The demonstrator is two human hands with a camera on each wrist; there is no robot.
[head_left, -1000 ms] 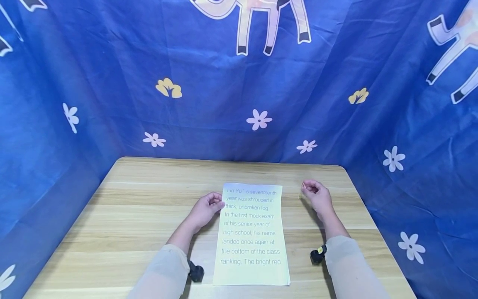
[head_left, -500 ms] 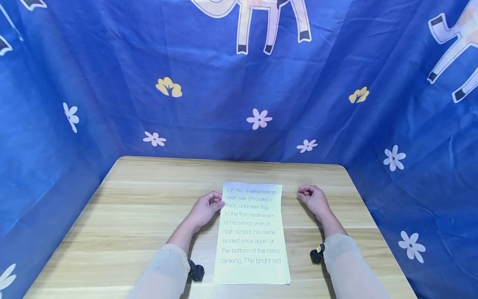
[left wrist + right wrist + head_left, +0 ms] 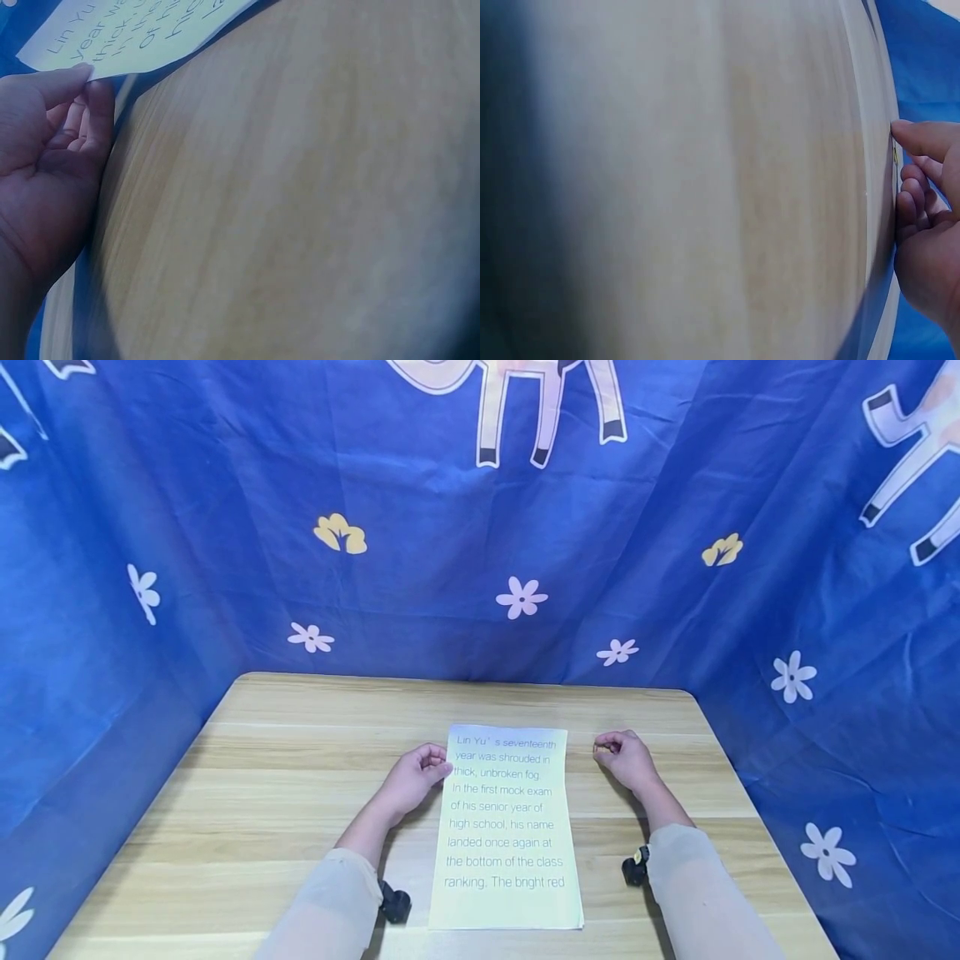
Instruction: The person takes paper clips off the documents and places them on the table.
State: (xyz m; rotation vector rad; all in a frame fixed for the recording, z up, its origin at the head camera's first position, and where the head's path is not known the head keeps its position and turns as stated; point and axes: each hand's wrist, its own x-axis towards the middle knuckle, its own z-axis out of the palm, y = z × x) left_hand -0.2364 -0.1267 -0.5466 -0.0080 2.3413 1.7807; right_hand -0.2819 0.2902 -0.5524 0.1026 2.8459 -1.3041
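Sheets of pale yellow paper [image 3: 502, 827] with large printed lines lie stacked on the table. My left hand [image 3: 411, 782] pinches the upper left edge of the paper. In the left wrist view the thumb of the left hand [image 3: 52, 150] lies on top of that paper [image 3: 142, 34], fingers underneath, and its edge is raised. To the right of the paper, my right hand [image 3: 628, 763] is low over the table with curled fingers. A tiny gold-coloured thing [image 3: 895, 156] shows at the fingertips of the right hand [image 3: 930, 202]; its kind is too small to tell.
The wooden table [image 3: 285, 827] has blue cloth [image 3: 420, 602] with printed flowers and animals hanging behind and beside it. Small black devices are strapped at both wrists, the left device [image 3: 395, 903] near the paper's lower left edge.
My right hand has come slightly down and to the left, its fingertips closing over the spot where the tiny gold-coloured thing showed. The left hand and the paper have stayed in place.
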